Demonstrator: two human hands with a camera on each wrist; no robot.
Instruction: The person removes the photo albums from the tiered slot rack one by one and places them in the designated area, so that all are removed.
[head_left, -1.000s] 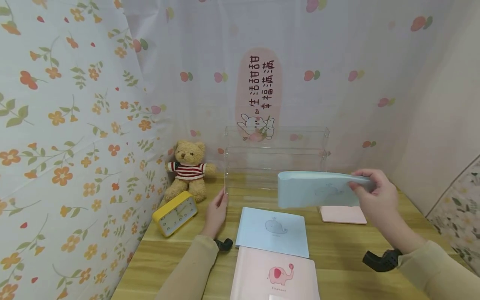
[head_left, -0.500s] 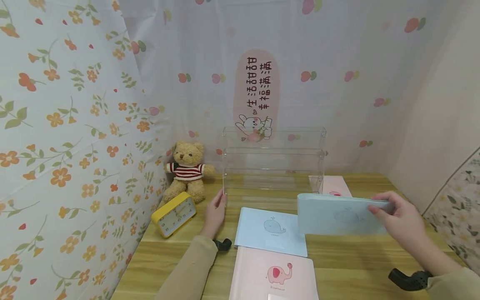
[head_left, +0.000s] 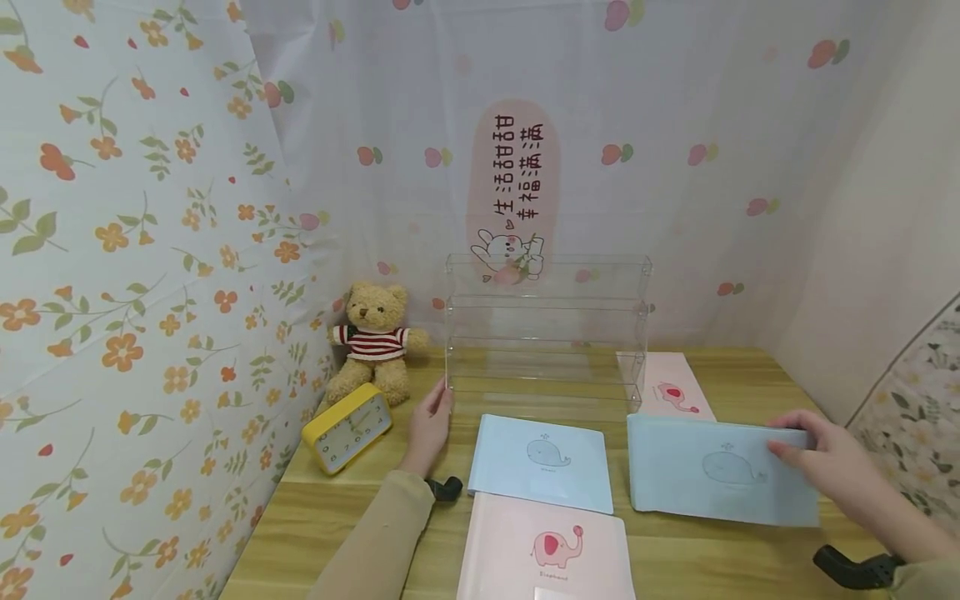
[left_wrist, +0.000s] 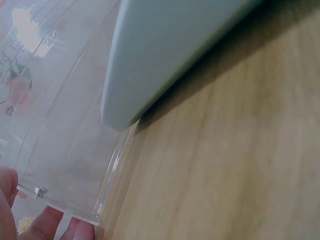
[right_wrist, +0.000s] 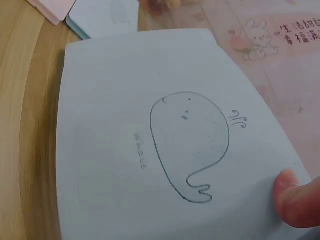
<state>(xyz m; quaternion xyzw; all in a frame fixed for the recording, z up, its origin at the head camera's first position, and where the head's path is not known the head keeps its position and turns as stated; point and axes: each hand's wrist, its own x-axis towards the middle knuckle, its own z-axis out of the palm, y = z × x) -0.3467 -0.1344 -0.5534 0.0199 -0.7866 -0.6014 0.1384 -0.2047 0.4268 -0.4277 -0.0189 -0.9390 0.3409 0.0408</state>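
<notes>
My left hand (head_left: 431, 427) grips the left side of a clear acrylic tiered rack (head_left: 547, 319). In the left wrist view, fingers (left_wrist: 44, 223) lie at the panel's lower edge. My right hand (head_left: 828, 467) pinches the right end of a light blue whale booklet (head_left: 693, 471), its thumb (right_wrist: 295, 200) on the cover. That booklet is low over the table, tilted; I cannot tell whether it touches the wood. Behind it, a pink elephant booklet (head_left: 670, 387) is partly hidden. A second blue whale booklet (head_left: 517, 467) and a larger-looking pink elephant booklet (head_left: 510, 550) lie in front of the rack.
On the left stand a yellow alarm clock (head_left: 348, 427) and a teddy bear (head_left: 375, 343) in a striped sweater. A floral curtain (head_left: 150, 292) borders the wood table (head_left: 405, 542) on the left. Another printed cloth (head_left: 675, 100) hangs behind the rack.
My right hand has carried the blue whale booklet rightward, lowered it toward the table and tipped its cover upward. The pink booklet behind shows more of its back end. My left hand stays at the rack.
</notes>
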